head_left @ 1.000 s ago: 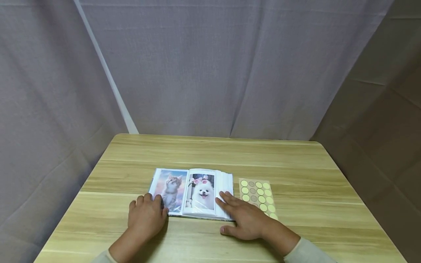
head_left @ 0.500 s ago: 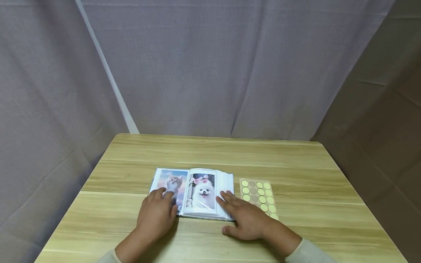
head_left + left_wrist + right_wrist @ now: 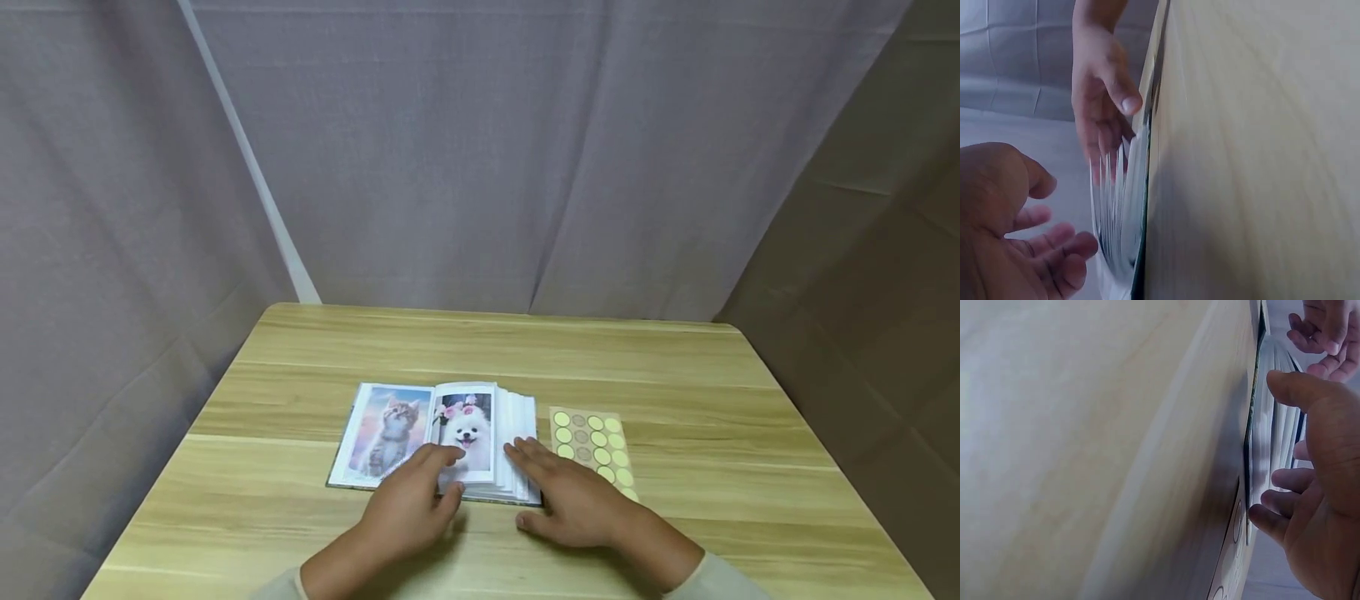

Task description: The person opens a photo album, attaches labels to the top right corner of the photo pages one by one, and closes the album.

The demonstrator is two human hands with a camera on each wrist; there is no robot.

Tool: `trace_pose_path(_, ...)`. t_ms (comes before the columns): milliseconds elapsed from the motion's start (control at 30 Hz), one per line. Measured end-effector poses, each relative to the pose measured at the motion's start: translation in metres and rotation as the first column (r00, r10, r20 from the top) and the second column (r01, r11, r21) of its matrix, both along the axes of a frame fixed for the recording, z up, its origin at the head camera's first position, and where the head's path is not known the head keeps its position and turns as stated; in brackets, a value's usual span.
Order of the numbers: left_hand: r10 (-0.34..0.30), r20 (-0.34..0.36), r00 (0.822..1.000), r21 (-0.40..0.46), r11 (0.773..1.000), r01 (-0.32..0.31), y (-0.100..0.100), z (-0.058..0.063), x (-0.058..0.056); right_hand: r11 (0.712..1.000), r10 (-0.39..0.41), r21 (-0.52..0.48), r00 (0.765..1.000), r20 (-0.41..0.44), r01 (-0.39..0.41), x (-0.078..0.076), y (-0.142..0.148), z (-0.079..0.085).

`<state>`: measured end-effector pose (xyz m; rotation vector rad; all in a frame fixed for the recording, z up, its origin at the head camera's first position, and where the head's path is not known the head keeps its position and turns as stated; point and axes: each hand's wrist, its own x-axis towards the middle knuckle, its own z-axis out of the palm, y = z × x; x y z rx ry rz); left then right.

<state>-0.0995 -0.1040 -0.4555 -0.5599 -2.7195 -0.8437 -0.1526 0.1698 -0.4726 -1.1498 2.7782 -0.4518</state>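
Observation:
A photo album (image 3: 341, 477) lies spread on the table, a kitten picture (image 3: 392, 429) on its left page and a white dog picture (image 3: 465, 429) on its right. My left hand (image 3: 408, 510) hovers over the front of the album near the spine, fingers loosely bent and holding nothing. In the left wrist view, a gap separates that hand (image 3: 1016, 231) from the fanned pages (image 3: 1116, 212). My right hand (image 3: 576, 500) rests its straight fingers on the right-hand page edges, its thumb out over the table. It partly covers a sheet of round yellow stickers (image 3: 617, 440).
The wooden table (image 3: 480, 346) extends behind and to both sides of the album. Grey curtains (image 3: 420, 167) hang behind it and along the sides. Some circles on the sticker sheet are bare brown backing.
My left hand has moved right from the album's left page to near the spine, uncovering the kitten picture. The right-hand pages now look more fanned. My right hand stays nearly in place.

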Motion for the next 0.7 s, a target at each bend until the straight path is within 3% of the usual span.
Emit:
trace_pose_path(300,-0.182,0.059,0.982,0.075,0.981,0.178,0.017,-0.003,0.002,0.997,-0.038,-0.072,0.995,-0.089,0.032,0.002,0.012,0.001)
trace_pose_path(700,-0.286,0.090,0.954,0.035,0.958,0.284,0.040,-0.005,0.005,0.993,-0.079,-0.097,0.991,-0.103,0.069,0.003,0.037,0.000)
